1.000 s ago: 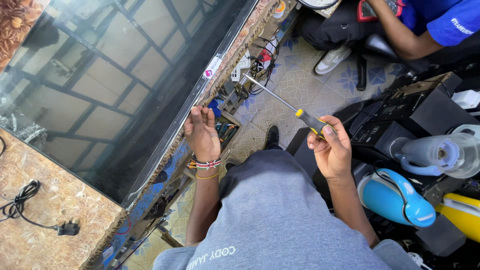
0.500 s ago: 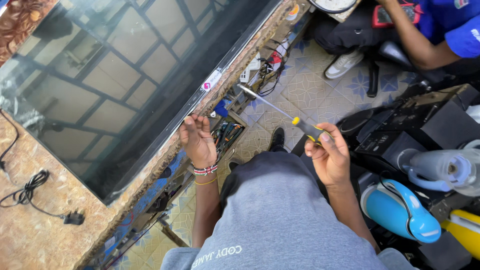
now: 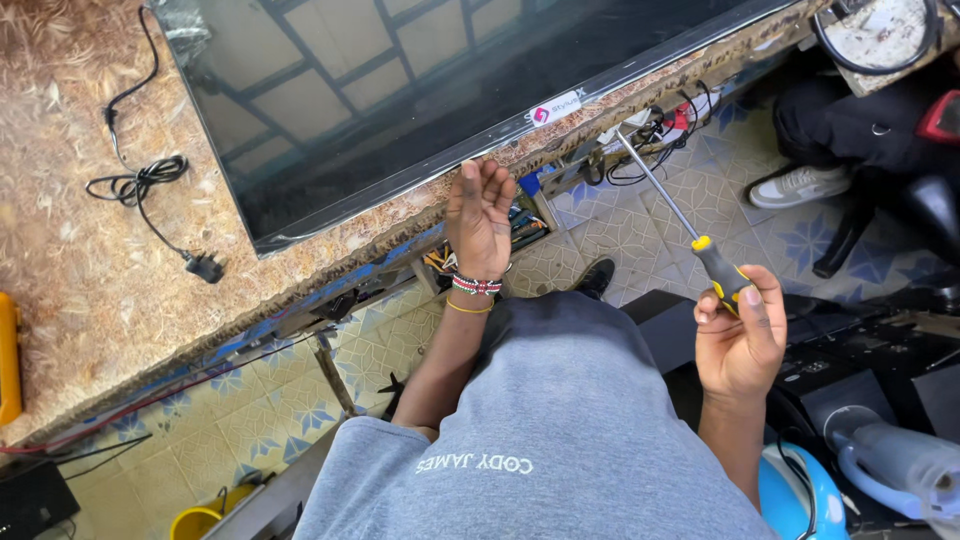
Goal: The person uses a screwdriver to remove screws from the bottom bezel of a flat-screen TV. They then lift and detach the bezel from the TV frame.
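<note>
A large flat-screen television (image 3: 420, 90) lies face up on a patterned worktable (image 3: 90, 300), its dark glass reflecting a ceiling grid. My left hand (image 3: 480, 215) is raised at the table's near edge, just below the screen's bottom bezel, fingers loosely curled and holding nothing. My right hand (image 3: 742, 340) grips the yellow-and-black handle of a long screwdriver (image 3: 690, 225); its metal shaft points up and left toward the table edge, over the tiled floor.
A black power cable with plug (image 3: 150, 190) lies on the table left of the television. A tangle of wires and a power strip (image 3: 655, 130) hang below the table edge. Another person's leg and shoe (image 3: 800, 185) sit at right. A blue appliance (image 3: 800, 490) is at lower right.
The view has swung so more tabletop and the cable show. My left hand stays at the table edge near the bezel. The screwdriver remains in my right hand, shaft now steeper.
</note>
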